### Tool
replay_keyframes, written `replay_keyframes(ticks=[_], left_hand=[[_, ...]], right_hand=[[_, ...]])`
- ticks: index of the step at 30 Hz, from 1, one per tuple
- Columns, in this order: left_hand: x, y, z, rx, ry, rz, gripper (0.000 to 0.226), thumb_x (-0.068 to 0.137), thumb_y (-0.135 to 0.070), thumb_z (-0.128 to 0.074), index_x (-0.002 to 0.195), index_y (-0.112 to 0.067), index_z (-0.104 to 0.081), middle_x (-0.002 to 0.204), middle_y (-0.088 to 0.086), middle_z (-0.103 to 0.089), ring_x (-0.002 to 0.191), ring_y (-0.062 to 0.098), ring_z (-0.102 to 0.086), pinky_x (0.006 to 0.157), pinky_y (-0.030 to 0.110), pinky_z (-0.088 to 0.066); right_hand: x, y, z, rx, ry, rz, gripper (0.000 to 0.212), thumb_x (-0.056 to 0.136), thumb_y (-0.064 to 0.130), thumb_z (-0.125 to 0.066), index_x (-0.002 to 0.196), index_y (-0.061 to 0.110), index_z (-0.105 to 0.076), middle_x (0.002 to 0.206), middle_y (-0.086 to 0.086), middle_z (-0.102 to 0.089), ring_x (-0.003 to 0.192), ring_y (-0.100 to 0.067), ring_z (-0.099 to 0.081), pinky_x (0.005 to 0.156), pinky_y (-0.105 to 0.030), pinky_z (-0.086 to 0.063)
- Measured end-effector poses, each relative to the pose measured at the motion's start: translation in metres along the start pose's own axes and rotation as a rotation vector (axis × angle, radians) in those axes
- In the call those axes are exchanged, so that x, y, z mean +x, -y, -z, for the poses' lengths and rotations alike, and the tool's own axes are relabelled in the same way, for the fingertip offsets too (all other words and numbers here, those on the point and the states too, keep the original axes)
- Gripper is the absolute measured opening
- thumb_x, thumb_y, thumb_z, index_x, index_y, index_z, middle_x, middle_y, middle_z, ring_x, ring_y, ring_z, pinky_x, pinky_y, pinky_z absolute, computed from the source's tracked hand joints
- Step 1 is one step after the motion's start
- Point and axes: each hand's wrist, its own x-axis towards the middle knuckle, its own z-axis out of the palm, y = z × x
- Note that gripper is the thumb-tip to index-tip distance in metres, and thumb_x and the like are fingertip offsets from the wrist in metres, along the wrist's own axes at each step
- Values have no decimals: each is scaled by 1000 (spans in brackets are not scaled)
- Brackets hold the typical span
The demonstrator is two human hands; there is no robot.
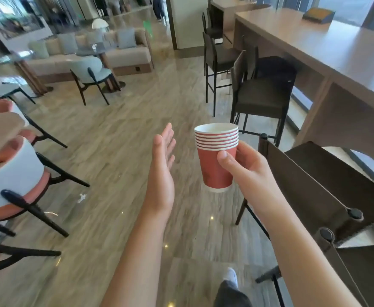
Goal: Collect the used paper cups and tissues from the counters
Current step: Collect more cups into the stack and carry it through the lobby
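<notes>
A stack of several red paper cups [214, 160] with white rims is held upright in the air above the floor. My right hand [245, 167] grips the stack from the right, thumb across the front of the outer cup. My left hand [162, 165] is held out flat to the left of the cups, fingers straight, palm facing the stack, a short gap away and holding nothing. No tissues are in sight.
A long wooden counter [314, 43] runs along the right with dark bar stools [263, 91] beside it and a small box [318, 14] at its far end. Round chairs [15, 173] line the left. Open marble floor [115, 140] lies ahead, a sofa [88, 49] beyond.
</notes>
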Motion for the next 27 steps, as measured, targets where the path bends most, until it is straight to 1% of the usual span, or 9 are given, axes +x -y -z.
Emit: replay_keyframes(ticks=[4,8,13,17,20,22,24,27], left_hand=[[79,-8,-17,6,-36,-27,77,90,-68,-19,156,-33,-38,160,-12,-41,142,0,-42,126,42,-24],[135,-7,-27,4,-72,-60,79,88,-73,-20,155,-36,-39,159,-14,-43,141,-3,-44,124,40,-26],[186,-1,-34,-19,-66,-43,77,90,-70,-18,154,-36,-41,157,-14,-45,139,-2,-46,124,42,-28],[239,9,-44,-34,-25,-37,80,88,-74,-20,154,-36,-41,157,-14,-45,138,-3,-47,123,38,-29],[281,24,-51,-64,14,-26,78,89,-71,-18,154,-35,-40,158,-13,-45,139,-1,-47,124,42,-28],[315,30,-56,-82,53,-12,78,89,-70,-18,155,-35,-40,159,-11,-44,140,1,-46,125,44,-27],[351,29,-61,-86,99,-15,79,89,-70,-18,156,-34,-38,160,-10,-42,142,2,-45,125,45,-27],[412,23,-67,-110,171,-58,81,88,-70,-18,157,-32,-35,162,-8,-40,144,4,-43,126,45,-25]], right_hand=[[87,9,7,18,36,39,44,82,40,-67,119,16,-69,116,-11,-75,113,-25,-69,102,-42,-54],[155,14,11,35,80,68,41,84,40,-65,119,20,-68,117,-7,-75,113,-21,-70,101,-38,-55],[208,10,11,39,100,63,38,83,42,-65,117,25,-68,116,-3,-76,111,-17,-71,98,-34,-57],[252,1,15,4,65,68,42,84,43,-65,121,22,-68,116,-3,-75,112,-18,-71,100,-38,-57],[288,-9,17,-20,29,59,41,84,42,-65,118,21,-68,117,-8,-74,113,-24,-70,102,-45,-55],[316,-12,16,-39,-6,55,40,83,43,-65,116,21,-69,116,-9,-74,112,-24,-70,102,-46,-54],[346,-12,12,-62,-39,66,34,82,43,-65,111,25,-69,114,-7,-75,111,-23,-70,100,-41,-55],[395,-7,6,-86,-109,95,26,81,42,-66,104,30,-69,108,-2,-75,106,-20,-71,91,-30,-58]])
